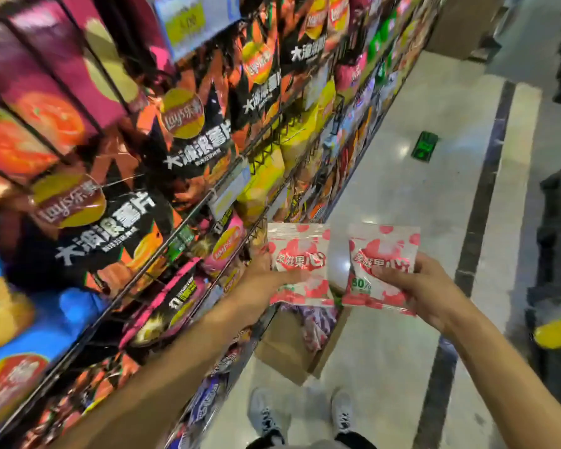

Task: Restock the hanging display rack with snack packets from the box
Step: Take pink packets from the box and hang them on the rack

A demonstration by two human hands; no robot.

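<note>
rack: hanging display rack (162, 176) fills the left side, crowded with chip bags on wire hooks; view blurred, no free hook can be made out
left hand: left hand (263, 277) holds the left packet (300, 264) by its lower left edge, fingers curled behind it, thumb on the front; packet upright, just beside the rack's lower rows
right hand: right hand (425, 286) grips the right packet (381, 264), thumb across the front, fingers behind; packet apart from the left one, out over the floor (418, 150)
box: cardboard box (292, 345) on the floor below both hands, open, more packets inside
step: two packets taken out, neither hung yet
next move: probably carry one to an open hook and thread the hole at its top edge; hole not visible here
shoes: white shoes (305, 413) at the bottom
</note>
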